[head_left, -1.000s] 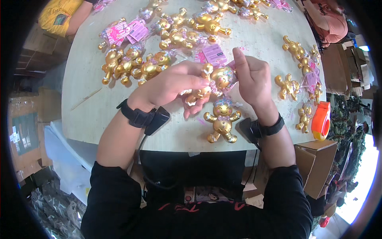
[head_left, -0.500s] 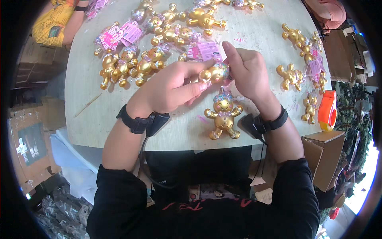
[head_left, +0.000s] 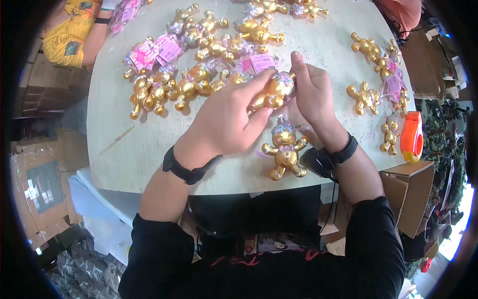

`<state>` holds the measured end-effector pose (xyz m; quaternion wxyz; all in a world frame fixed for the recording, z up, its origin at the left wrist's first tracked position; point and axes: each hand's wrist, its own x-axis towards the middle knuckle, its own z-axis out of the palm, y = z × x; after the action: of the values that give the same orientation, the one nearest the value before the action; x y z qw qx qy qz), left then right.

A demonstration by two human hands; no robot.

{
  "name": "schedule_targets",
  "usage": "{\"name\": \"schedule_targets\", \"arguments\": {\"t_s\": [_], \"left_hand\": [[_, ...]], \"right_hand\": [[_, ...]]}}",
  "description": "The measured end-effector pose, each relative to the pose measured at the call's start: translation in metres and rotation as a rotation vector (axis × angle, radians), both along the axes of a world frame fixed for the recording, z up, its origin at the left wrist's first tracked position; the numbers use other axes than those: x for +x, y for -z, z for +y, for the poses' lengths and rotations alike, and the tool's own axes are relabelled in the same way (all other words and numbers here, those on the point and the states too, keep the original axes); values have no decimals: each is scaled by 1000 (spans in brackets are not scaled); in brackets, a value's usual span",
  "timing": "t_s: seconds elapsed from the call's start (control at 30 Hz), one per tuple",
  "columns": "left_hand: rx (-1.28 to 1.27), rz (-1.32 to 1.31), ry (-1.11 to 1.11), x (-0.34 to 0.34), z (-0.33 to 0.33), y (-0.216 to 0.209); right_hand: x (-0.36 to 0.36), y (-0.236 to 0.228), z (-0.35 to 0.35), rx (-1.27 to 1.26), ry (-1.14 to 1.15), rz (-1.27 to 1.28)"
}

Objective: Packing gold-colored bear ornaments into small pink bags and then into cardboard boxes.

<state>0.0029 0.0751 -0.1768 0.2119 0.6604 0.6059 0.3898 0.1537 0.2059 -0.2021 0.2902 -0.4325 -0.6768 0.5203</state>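
Observation:
My left hand (head_left: 224, 117) is closed around a gold gingerbread-man ornament (head_left: 280, 88), whose head with speckled, icing-like trim points toward the right hand. Beside that head, my right hand (head_left: 317, 99) has its thumb raised and its other fingers curled in. What those fingers pinch, if anything, is hidden. A second gold gingerbread-man ornament (head_left: 286, 153) lies face up between my wrists, smiling, with a loop cap on top. Just beyond my left hand is a pink card tag (head_left: 262, 63) among more ornaments.
Several gold ornaments with pink tags (head_left: 168, 50) crowd the table's far left; more ornaments (head_left: 366, 97) lie at the right. An orange tape dispenser (head_left: 411, 137) stands at the right edge, above an open cardboard box (head_left: 411, 194). A thin stick (head_left: 117, 139) lies at left. Other people's arms (head_left: 94, 45) show at the far edges.
My left hand has turned and shifted slightly right, tilting the held ornament so more of its head shows. My right hand has moved slightly right and lower. The view has shifted a little.

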Motion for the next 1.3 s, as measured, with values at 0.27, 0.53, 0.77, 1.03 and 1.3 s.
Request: {"name": "schedule_targets", "arguments": {"t_s": [0.27,0.53,0.77,1.03,1.3], "left_hand": [[-336,-804,54,-25,4,-3],[-292,-1003,160,-35,5,19],[-233,-1077,188,-31,11,12],[-131,-1191,-124,-40,18,12],[-21,-1360,-163,-54,18,23]], "right_hand": [[2,4,16,-25,-6,211],[9,-8,16,-398,-155,487],[14,3,25,-291,-158,460],[9,-1,22,-287,-139,463],[8,4,10,269,-286,129]]}}
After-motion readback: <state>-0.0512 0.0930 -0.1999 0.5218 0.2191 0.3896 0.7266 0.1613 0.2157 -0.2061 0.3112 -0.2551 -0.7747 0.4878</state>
